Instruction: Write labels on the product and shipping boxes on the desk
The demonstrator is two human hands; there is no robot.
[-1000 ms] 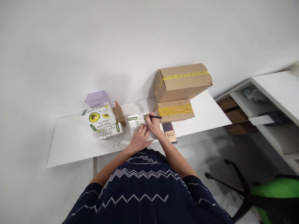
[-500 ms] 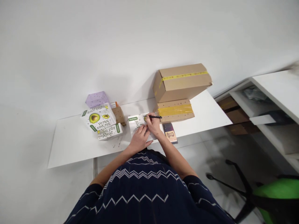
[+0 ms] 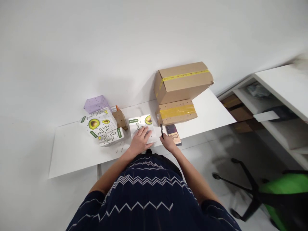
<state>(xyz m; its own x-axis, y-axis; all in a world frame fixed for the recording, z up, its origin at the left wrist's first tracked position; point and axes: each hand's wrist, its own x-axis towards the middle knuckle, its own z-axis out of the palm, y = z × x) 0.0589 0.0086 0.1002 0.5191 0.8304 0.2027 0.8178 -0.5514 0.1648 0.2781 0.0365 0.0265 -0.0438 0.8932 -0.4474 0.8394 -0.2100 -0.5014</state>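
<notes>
My left hand (image 3: 141,140) lies with its fingers spread on a white box (image 3: 134,125) printed with an avocado and a green label. My right hand (image 3: 168,142) is closed on a black pen (image 3: 161,130), which points away from me, just right of that box. Beside my right hand lies a dark phone (image 3: 171,129) with a picture of a face on a light patch. Behind the hand sits a cardboard box with wide yellow tape (image 3: 178,111).
A larger cardboard box (image 3: 185,85) stands at the back. On the left of the white table (image 3: 69,154) are avocado-print boxes (image 3: 102,123), a small brown box (image 3: 120,119) and a purple box (image 3: 96,103). White shelves (image 3: 284,83) and a green chair (image 3: 286,184) are at the right.
My right hand has moved off the white box to the right and toward me, and the pen has turned upright in view. The avocado on the box is now uncovered. The view has shifted slightly.
</notes>
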